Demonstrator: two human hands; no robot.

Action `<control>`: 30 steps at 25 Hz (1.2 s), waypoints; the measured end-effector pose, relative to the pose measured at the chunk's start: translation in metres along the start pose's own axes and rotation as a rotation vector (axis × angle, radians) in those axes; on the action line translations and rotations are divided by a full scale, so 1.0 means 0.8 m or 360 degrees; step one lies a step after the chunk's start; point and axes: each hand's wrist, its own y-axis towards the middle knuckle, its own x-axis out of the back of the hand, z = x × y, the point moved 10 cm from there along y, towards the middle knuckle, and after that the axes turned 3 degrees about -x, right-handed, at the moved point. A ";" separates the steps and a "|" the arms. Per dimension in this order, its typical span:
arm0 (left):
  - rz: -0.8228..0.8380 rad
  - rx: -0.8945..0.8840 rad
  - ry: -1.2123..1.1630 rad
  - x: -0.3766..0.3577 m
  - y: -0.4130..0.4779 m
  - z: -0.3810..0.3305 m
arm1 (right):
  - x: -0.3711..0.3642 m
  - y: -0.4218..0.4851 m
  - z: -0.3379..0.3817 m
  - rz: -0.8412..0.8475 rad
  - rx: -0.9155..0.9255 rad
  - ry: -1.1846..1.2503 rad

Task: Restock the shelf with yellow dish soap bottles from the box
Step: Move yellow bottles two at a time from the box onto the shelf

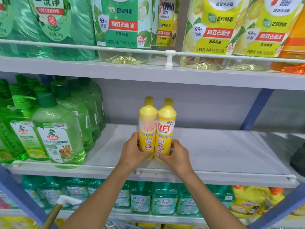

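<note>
left hand (133, 152) grips left yellow dish soap bottle (147, 128), right hand (175, 155) grips the right bottle (165, 129), both upright, touching, on the middle shelf (214, 154) near its front rail (214, 174). risk: tall and narrow, uneven release tips one.

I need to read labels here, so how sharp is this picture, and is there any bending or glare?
Head view: sharpest mid-frame, big characters on the left yellow bottle and right yellow bottle readable, fine print not. Head view: upper guard rail bows from the wide lens, bottom edge blurred. Head view: even light, faint glints on green bottles.
</note>
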 end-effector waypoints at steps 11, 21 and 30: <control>-0.0226 0.0041 -0.0148 -0.011 0.095 0.038 | -0.025 0.115 -0.021 0.0034 -0.0060 0.0256; -0.0460 -0.0008 -0.0313 -0.026 0.143 0.067 | -0.044 0.178 -0.051 -0.0024 -0.0052 0.0416; -0.0552 0.0060 -0.0243 -0.023 0.155 0.073 | -0.048 0.192 -0.034 -0.0001 0.0105 0.0298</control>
